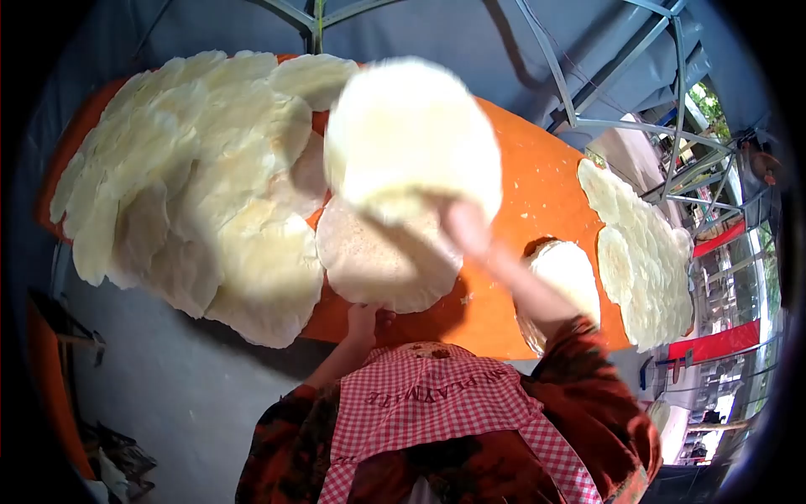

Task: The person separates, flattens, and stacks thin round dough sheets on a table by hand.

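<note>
My right hand (466, 228) is closed on the near edge of a pale round flatbread (411, 130). This flatbread is lifted above the orange table (533, 185), blurred by motion, and casts a shadow below. Under it another flatbread (390, 256) lies flat at the table's front. At that one's near edge, my left hand (365, 323) has its fingers curled as if pinching the rim; the exact contact is hard to see. A small stack of flatbreads (567, 277) sits beneath my right forearm, which partly hides it.
Overlapping flatbreads (193, 160) cover the table's left part, some hanging over its front edge. More overlapping flatbreads (642, 252) lie at the right end. Metal frame poles (621, 67) and a grey-blue sheet (437, 29) stand behind.
</note>
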Demonstrator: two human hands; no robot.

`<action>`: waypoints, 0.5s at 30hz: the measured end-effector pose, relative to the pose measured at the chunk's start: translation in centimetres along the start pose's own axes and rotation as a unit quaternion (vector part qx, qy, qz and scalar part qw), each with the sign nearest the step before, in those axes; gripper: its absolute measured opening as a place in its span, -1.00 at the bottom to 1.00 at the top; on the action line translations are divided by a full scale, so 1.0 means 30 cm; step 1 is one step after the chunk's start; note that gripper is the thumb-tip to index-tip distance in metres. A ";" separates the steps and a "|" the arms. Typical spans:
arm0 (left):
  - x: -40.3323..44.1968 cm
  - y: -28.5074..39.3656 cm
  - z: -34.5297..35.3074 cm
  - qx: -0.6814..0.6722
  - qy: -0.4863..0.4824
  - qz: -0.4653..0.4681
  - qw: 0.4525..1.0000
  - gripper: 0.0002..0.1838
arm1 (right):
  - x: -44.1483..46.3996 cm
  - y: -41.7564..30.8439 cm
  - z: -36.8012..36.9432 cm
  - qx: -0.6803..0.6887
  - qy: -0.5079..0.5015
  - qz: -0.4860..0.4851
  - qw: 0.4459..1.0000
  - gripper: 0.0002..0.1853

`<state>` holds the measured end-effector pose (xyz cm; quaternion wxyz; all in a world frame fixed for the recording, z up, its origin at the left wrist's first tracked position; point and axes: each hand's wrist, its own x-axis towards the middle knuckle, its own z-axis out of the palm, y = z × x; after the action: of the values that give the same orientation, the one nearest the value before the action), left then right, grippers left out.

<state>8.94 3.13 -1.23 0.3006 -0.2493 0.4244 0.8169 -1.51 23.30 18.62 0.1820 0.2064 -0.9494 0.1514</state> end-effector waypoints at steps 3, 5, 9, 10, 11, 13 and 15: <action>0.002 0.006 0.001 0.001 -0.007 -0.002 1.000 -0.80 | -0.336 -0.056 0.333 -0.037 -0.191 0.090 0.977 -0.57; -0.005 0.002 -0.007 0.012 -0.020 -0.003 1.000 -0.81 | -0.403 -0.032 0.409 0.029 -0.050 -0.006 0.998 -0.62; -0.022 0.004 -0.001 0.029 -0.024 -0.005 0.999 -0.82 | -0.329 -0.078 0.285 -0.012 -0.090 0.052 0.995 -0.65; -0.027 0.009 0.011 0.031 -0.015 -0.008 0.999 -0.82 | -0.330 -0.109 0.273 -0.021 -0.061 0.033 0.997 -0.65; -0.030 0.008 0.023 0.026 -0.019 0.002 0.999 -0.82 | -0.342 -0.137 0.272 -0.030 -0.034 0.015 0.999 -0.66; -0.038 0.000 0.035 0.015 -0.027 0.024 0.999 -0.82 | -0.444 -0.144 0.387 -0.076 -0.143 -0.002 0.987 -0.42; -0.019 -0.021 0.012 -0.015 -0.032 0.018 0.999 -0.81 | -0.497 -0.155 0.420 -0.082 -0.130 -0.032 0.988 -0.31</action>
<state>9.72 3.57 -1.01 0.2953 -0.2202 0.4069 0.8359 9.64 19.72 2.33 0.0780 0.2389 -0.9671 0.0386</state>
